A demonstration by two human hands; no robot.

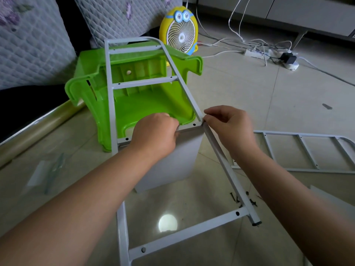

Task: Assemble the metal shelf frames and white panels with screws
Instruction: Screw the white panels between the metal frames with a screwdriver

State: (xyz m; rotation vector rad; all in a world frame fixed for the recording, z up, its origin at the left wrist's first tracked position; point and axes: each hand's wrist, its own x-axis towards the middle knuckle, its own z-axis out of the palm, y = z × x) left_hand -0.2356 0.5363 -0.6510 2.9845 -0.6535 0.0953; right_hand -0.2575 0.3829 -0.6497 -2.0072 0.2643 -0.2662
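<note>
A white metal ladder-shaped frame (146,82) leans over a green plastic stool (138,104), its lower end on the floor near me. A white panel (178,156) stands under the frame's middle crossbar. My left hand (155,135) grips the panel's top edge at that crossbar. My right hand (228,127) pinches the frame's right rail at the panel's top right corner. A second frame (307,150) lies flat on the floor at the right. Several dark screws (244,198) lie on the tiles beside the rail.
A yellow cartoon desk fan (180,29) stands behind the stool. A power strip (257,53) with tangled white cables lies at the back right. A quilted cover (32,45) hangs at the left. A clear bag with parts (50,169) lies on the left tiles.
</note>
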